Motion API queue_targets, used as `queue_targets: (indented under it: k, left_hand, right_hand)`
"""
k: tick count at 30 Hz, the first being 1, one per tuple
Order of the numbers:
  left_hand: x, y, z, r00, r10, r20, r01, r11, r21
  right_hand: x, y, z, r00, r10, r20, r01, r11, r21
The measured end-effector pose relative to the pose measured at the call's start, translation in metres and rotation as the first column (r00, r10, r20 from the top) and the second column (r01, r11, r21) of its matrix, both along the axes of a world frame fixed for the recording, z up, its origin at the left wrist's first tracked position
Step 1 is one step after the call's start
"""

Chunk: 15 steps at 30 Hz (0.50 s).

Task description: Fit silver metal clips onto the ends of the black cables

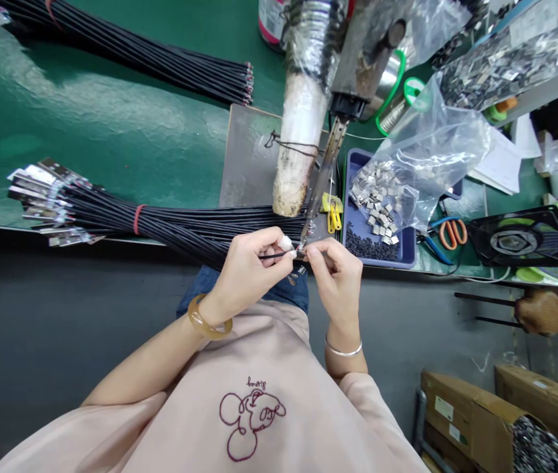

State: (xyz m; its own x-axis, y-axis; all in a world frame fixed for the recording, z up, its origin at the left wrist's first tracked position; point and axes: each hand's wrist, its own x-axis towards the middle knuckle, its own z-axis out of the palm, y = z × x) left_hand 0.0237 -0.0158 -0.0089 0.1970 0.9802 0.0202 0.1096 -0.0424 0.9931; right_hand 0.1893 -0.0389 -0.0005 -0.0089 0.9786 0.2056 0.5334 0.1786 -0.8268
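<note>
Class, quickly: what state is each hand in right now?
Left hand: closed, pinching a thin black cable.
Right hand: closed in a pinch beside the left; what it holds is too small to tell.

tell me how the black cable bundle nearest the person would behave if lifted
The cable bundle would probably bend, being long and thin-stranded. Its right end may splay, since the red band sits toward the left.

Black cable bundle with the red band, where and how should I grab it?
Probably around the red band, from the table's near side, palm over the top. There the strands of the black cable bundle are gathered tightly and lie along the near edge; the metal ends at its left fan out loosely.
</note>
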Motion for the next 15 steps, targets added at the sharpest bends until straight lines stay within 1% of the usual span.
queue_targets:
  k: [3, 6, 8, 9, 10, 12, 14, 15]
  left_hand:
    - [0.000, 0.000, 0.001, 1.000, -0.012, -0.002, 0.012, 1.000, -0.001]
    - [-0.001, 0.001, 0.002, 0.999, -0.033, 0.008, 0.033, 0.999, -0.011]
    - [-0.003, 0.003, 0.003, 0.998, -0.057, 0.034, 0.058, 0.998, -0.039]
    - [-0.004, 0.004, 0.004, 0.996, -0.066, 0.054, 0.069, 0.996, -0.056]
    - [-0.005, 0.005, 0.006, 0.995, -0.070, 0.076, 0.076, 0.995, -0.071]
    - [-0.008, 0.008, 0.008, 0.990, -0.071, 0.118, 0.082, 0.993, -0.088]
    - [-0.010, 0.010, 0.010, 0.987, -0.075, 0.139, 0.087, 0.992, -0.088]
    - [-0.011, 0.010, 0.011, 0.987, -0.079, 0.141, 0.092, 0.992, -0.086]
  right_hand:
    - [-0.002, 0.000, 0.001, 0.999, 0.012, 0.030, -0.012, 1.000, 0.015]
    - [-0.006, 0.000, 0.000, 0.996, 0.008, 0.093, -0.014, 0.998, 0.061]
    - [-0.006, -0.001, -0.001, 0.993, -0.016, 0.119, 0.005, 0.995, 0.096]
    - [-0.006, -0.002, -0.002, 0.994, -0.043, 0.105, 0.032, 0.994, 0.109]
    - [-0.004, -0.003, -0.002, 0.995, -0.082, 0.062, 0.074, 0.990, 0.123]
    - [-0.001, -0.005, -0.001, 0.980, -0.172, -0.098, 0.186, 0.969, 0.164]
    - [0.002, -0.008, 0.001, 0.938, -0.227, -0.263, 0.286, 0.934, 0.213]
    - [0.002, -0.010, 0.003, 0.921, -0.239, -0.308, 0.318, 0.918, 0.239]
